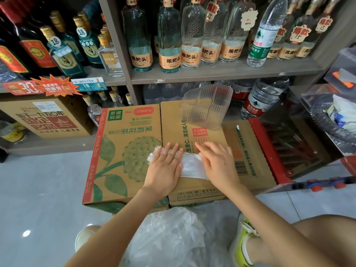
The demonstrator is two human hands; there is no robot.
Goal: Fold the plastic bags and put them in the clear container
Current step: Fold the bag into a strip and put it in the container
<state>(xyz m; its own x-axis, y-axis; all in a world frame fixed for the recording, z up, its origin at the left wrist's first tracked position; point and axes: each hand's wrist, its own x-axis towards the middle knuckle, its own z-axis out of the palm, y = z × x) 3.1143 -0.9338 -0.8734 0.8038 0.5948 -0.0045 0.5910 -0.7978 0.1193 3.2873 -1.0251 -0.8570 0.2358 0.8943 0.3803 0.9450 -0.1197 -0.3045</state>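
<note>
A box with a green flower (123, 151) sits right beside a plain brown box (248, 143), and tall bottles (169, 35) stand on the grey shelf (221, 73) behind.

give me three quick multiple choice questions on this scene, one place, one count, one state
1. Where does the clear container stand? A floor B cardboard box C shelf
2. How many hands press on the plastic bag? A none B one C two
3. The container is: A empty B stuffed with bags C lidded

Answers: B, it stands on the box behind the hands; C, left hand and right hand both lie flat on the bag; A, nothing shows through its clear walls.
</note>
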